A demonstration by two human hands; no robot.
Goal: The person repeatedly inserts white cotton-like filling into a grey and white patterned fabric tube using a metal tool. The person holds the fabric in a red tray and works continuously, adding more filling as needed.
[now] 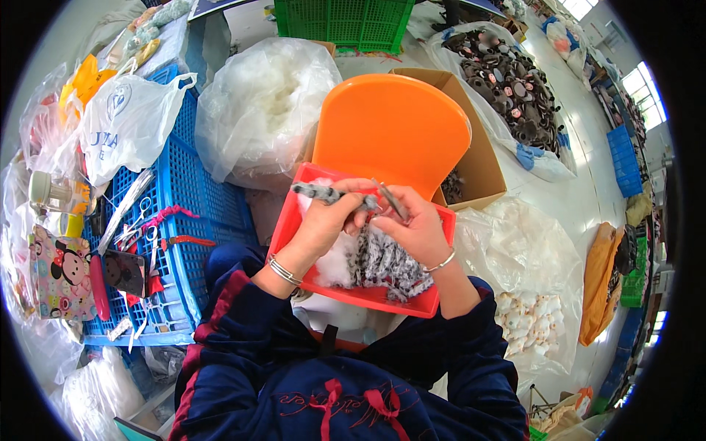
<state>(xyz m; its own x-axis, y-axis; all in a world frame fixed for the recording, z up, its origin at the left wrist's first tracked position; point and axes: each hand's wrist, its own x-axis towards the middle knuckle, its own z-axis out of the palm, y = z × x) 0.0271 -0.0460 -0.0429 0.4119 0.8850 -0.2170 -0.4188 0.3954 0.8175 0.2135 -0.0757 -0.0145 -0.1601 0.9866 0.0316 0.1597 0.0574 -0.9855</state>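
Note:
My left hand (340, 211) is closed on a slim, fuzzy grey-and-black striped plush piece (316, 192), whose dark-tipped end points left. Close beside it, my right hand (416, 226) pinches a narrow grey metal tool (395, 201); its exact kind is hard to make out. The fingertips of both hands meet near the plush piece's right end. Under them a red plastic tray (346, 295) rests at my lap. White stuffing (334, 264) fills its left part, and a pile of similar striped plush pieces (390, 263) lies in its right part.
An orange chair (393, 125) stands just beyond the tray, before a cardboard box (482, 158). At left, a blue crate (195, 198) carries scissors (140, 213), a phone (123, 272) and bags. A bag of stuffing (268, 103) and a sack of dark pieces (507, 88) lie farther off.

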